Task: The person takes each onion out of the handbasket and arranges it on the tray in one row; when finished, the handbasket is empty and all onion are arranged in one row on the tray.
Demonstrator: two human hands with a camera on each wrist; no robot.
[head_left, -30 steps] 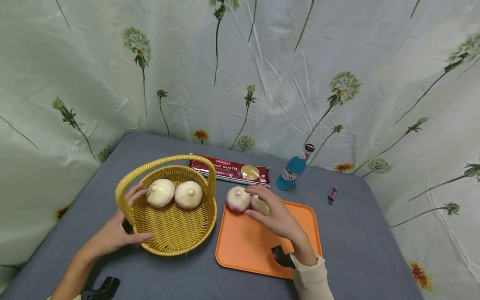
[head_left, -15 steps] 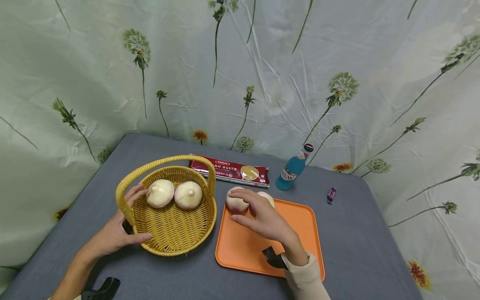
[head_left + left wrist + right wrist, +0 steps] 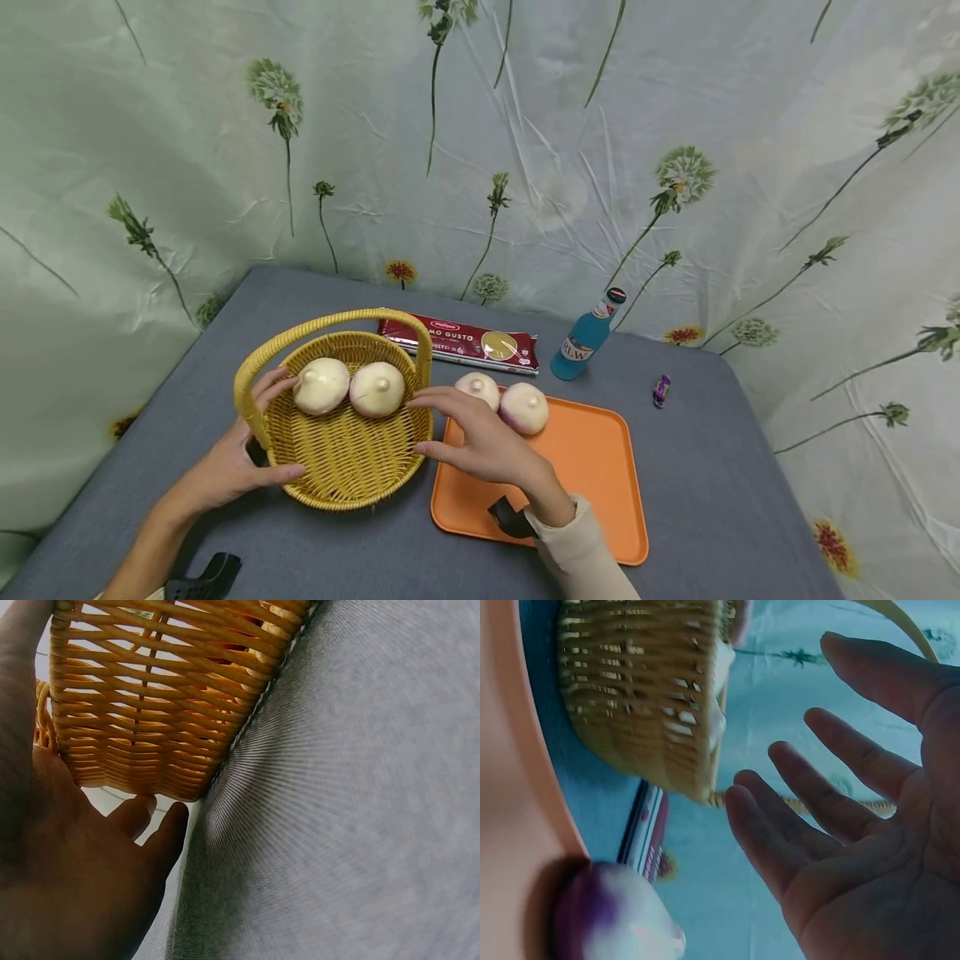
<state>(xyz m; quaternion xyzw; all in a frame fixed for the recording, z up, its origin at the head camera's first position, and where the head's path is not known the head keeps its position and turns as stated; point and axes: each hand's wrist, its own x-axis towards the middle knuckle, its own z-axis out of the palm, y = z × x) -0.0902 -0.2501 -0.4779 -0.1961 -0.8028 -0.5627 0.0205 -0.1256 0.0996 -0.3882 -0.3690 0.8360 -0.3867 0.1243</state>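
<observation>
A yellow wicker basket (image 3: 341, 471) with an arched handle holds two white turnips, a left one (image 3: 322, 386) and a right one (image 3: 377, 389). My left hand (image 3: 225, 471) grips its left side, fingers over the rim by the handle and thumb over the front rim. In the left wrist view, two fingers of that hand lie low against the weave. My right hand (image 3: 480, 440) hovers at the basket's right rim, fingers spread and nothing held. Behind it, two purple-tinged turnips (image 3: 524, 408) sit side by side on an orange tray (image 3: 585, 483).
A red packet (image 3: 465, 342) lies behind the basket and tray. To its right stands a blue bottle (image 3: 582, 342) with a dark cap. A small purple wrapped candy (image 3: 661, 391) lies farther right on the grey table (image 3: 712, 500). A flower-print curtain (image 3: 562, 167) hangs behind.
My right hand has moved left from over the tray's turnips to the basket's right rim, uncovering both turnips. The left hand and the basket have stayed put.
</observation>
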